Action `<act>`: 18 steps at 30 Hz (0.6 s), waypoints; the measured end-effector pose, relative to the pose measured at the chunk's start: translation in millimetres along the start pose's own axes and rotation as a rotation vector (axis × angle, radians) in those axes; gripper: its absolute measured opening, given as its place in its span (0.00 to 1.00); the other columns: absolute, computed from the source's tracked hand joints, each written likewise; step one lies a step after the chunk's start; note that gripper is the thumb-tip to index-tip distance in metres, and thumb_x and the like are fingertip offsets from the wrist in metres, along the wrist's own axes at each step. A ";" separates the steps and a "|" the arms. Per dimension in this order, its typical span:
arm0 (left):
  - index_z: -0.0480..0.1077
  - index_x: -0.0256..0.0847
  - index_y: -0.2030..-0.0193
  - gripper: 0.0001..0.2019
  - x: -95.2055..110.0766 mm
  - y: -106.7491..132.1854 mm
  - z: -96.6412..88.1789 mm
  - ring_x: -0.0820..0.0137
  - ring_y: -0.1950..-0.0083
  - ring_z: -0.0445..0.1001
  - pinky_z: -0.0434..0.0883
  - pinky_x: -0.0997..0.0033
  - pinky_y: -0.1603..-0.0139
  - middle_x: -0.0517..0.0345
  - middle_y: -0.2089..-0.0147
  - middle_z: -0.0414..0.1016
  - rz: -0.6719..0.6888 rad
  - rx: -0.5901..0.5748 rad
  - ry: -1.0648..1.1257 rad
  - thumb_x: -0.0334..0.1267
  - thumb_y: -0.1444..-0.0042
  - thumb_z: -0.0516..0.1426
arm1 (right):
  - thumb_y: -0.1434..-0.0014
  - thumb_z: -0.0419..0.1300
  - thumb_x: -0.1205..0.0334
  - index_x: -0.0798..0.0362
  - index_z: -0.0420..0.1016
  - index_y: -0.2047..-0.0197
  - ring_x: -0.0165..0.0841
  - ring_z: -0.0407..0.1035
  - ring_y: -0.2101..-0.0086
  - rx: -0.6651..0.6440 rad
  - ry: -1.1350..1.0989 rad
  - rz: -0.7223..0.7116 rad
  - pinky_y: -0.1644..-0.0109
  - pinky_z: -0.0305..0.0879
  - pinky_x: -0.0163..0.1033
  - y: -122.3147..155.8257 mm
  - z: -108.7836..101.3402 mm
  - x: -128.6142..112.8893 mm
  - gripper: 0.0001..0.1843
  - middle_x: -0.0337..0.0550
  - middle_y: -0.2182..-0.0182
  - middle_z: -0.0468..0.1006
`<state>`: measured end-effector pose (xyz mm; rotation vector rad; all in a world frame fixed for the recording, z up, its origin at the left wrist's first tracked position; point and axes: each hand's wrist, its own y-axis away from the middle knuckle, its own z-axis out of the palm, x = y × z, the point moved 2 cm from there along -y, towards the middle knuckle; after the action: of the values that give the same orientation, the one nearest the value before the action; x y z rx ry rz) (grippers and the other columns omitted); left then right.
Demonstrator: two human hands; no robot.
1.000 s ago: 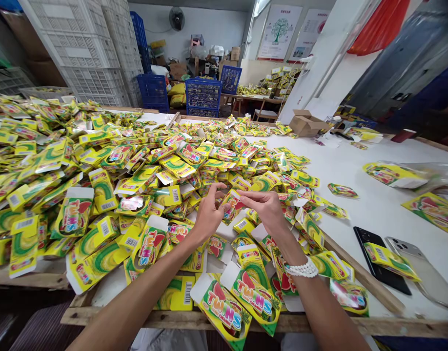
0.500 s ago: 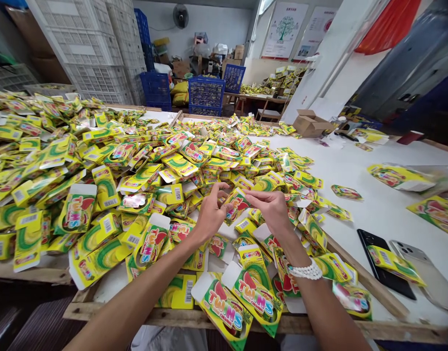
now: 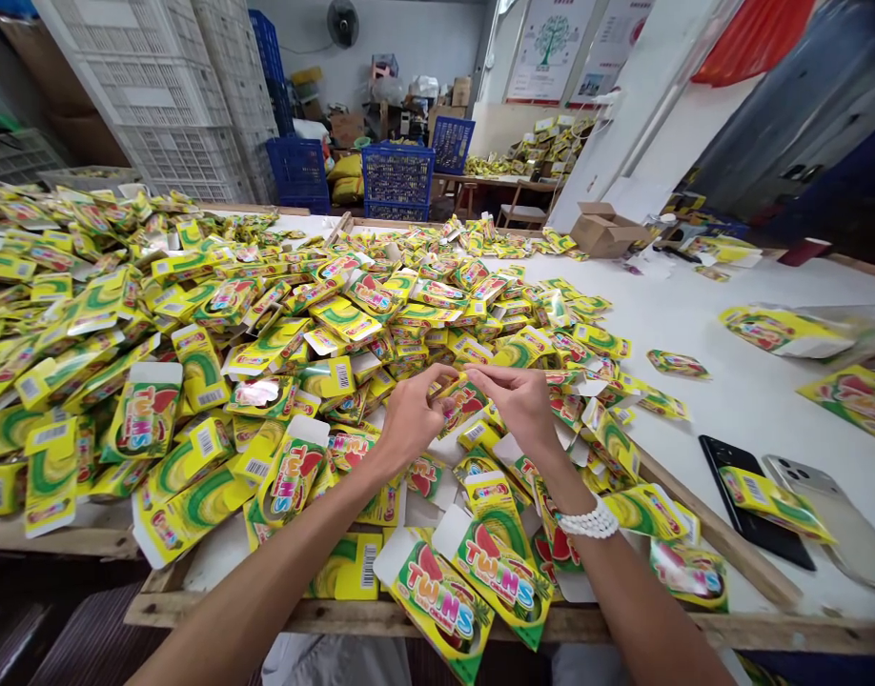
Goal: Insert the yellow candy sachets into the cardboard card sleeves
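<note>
Between my two hands is a small yellow and green candy box [image 3: 464,400] with a watermelon picture, above the heap. My left hand [image 3: 419,410] grips its left side, thumb on the front and index finger bent over the top. At the upper right edge, my right hand [image 3: 518,400] pinches with thumb and fingers; a white bead bracelet [image 3: 589,520] is on that wrist. Many similar printed boxes [image 3: 287,467] lie heaped around, some with white end flaps standing out. Two boxes [image 3: 437,600] marked TWINS lie nearest me, overhanging the table's front edge.
Two phones [image 3: 748,505] lie at the right with a flat box on top, beyond a wooden strip [image 3: 716,534]. A brown carton [image 3: 605,229] stands at the back right. Stacked white crates [image 3: 158,95] and blue crates [image 3: 398,181] are behind the table.
My right fingers have come closer to my left ones at the top of the box. My left index finger now bends over its upper edge. The view has shifted slightly.
</note>
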<state>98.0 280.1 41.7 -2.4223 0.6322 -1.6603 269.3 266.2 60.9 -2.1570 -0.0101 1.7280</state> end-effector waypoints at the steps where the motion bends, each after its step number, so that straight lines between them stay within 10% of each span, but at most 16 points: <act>1: 0.78 0.48 0.49 0.18 0.7 0.8 0.7 0.66 0.63 0.79 0.73 0.69 0.59 0.59 0.56 0.85 0.028 0.000 -0.026 0.25 0.44 0.60 | 0.47 0.74 0.53 0.46 0.91 0.62 0.51 0.85 0.57 0.009 -0.032 0.008 0.49 0.81 0.53 -0.2 0.8 2.2 0.10 0.43 0.61 0.90; 11: 0.78 0.45 0.48 0.22 1.2 2.6 -1.4 0.76 0.70 0.68 0.63 0.76 0.68 0.63 0.58 0.80 -0.030 0.000 0.024 0.20 0.46 0.57 | 0.49 0.75 0.52 0.48 0.91 0.62 0.52 0.86 0.57 -0.125 -0.005 0.021 0.49 0.82 0.53 -2.3 -4.4 3.1 0.13 0.45 0.61 0.89; 18: 0.75 0.43 0.51 0.17 -8.1 -2.7 -3.9 0.78 0.75 0.64 0.61 0.76 0.72 0.63 0.60 0.77 -0.158 0.100 0.213 0.24 0.47 0.59 | 0.39 0.69 0.57 0.49 0.84 0.40 0.52 0.82 0.48 -0.251 0.312 -0.179 0.41 0.79 0.53 4.6 9.4 -1.4 0.23 0.46 0.47 0.86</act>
<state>92.6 286.4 37.2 -2.2976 0.3807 -1.9794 259.0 264.3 59.3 -2.4982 -0.3433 1.3374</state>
